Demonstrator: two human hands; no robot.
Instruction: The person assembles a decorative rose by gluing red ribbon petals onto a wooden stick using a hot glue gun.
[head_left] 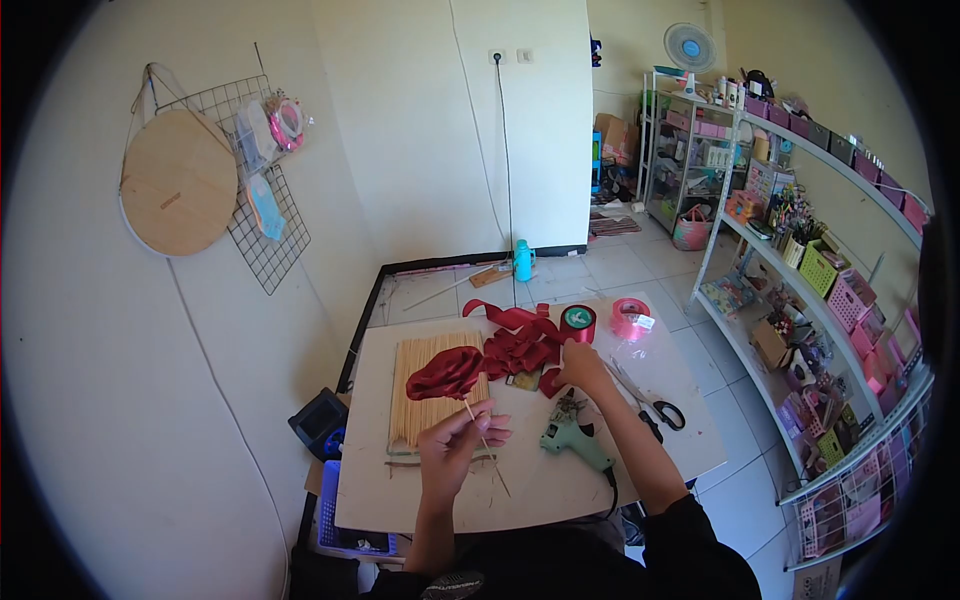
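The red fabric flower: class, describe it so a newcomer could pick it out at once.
Start at the white table. At its left, over a row of pale sticks, the left hand holds one thin stick; the red fabric flower is the folded bunch at its top. The red ribbon nearby is heaped, without a stick.

The wide head view looks forward and down, near the table, facing the wall beyond.
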